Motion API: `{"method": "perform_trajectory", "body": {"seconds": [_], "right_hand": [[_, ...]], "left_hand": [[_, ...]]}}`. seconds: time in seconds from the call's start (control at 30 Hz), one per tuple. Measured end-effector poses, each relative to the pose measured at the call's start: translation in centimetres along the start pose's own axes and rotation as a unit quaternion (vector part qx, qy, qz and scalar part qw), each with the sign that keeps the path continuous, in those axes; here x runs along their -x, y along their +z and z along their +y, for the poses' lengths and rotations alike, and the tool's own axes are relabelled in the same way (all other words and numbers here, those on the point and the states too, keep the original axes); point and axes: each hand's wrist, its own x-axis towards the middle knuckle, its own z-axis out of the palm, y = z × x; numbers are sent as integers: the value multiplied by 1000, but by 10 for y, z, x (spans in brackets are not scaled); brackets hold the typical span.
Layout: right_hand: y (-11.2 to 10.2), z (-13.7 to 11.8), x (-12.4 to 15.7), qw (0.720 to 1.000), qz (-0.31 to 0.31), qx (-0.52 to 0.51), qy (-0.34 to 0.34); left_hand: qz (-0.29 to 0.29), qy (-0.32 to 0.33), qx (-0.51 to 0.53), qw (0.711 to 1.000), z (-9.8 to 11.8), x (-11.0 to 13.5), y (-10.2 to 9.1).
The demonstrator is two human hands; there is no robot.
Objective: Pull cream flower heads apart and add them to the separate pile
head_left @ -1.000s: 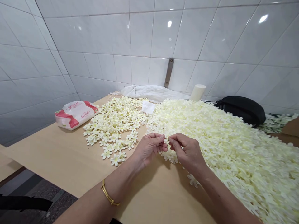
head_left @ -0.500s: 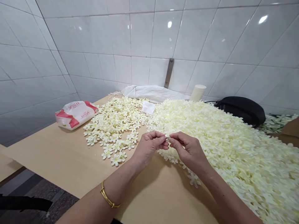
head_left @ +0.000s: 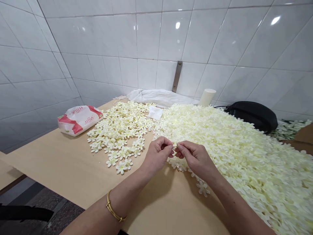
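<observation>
Pale piece (head_left: 174,146): between your left hand (head_left: 157,155) and right hand (head_left: 197,160), at the fingertips, by the near edge of the flower heap (head_left: 232,140).
Your hands: both pinching it, thumb to forefinger.
Hard to see: your fingers cover most of it, can't tell its shape; heap cut off at right.
Vs half a second ago: your left forefinger arches more; smaller flower pile (head_left: 119,127) unmoved.

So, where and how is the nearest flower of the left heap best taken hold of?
Probably pinch this flower by a near petal, from the near side: it lies roughly flat, face up, its near petals bordering the tabletop, while other flowers crowd its far side.
</observation>
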Motion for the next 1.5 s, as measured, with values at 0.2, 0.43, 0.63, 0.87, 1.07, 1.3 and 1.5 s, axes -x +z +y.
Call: {"method": "perform_trajectory", "body": {"seconds": [0.2, 0.43, 0.63, 0.87, 1.07, 1.3, 1.5], "right_hand": [[1, 1, -1, 997, 38, -46, 53], [-5, 6, -5, 987, 92, -71, 109], [4, 6, -2, 993, 17, -78, 82], [11, 1, 2, 1000, -13, -24, 1], [10, 0, 0, 994, 27, -105, 31], [4, 5, -4, 940, 54, -327, 77], [1, 5, -4, 894, -15, -431, 125]], "left_hand": [[0, -28, 48, 998, -3, -1, 1], [45, -12, -22, 999, 3, 5, -17], [-6, -18, -300, 954, -4, 19, -50], [-41, -33, -204, 977, 9, 12, -39], [-31, -16, -48, 998, 6, -7, -1], [-46, -49, 123, 990, 7, -13, 17], [-102, -159, 266, 945, -2, -15, 9]]}}
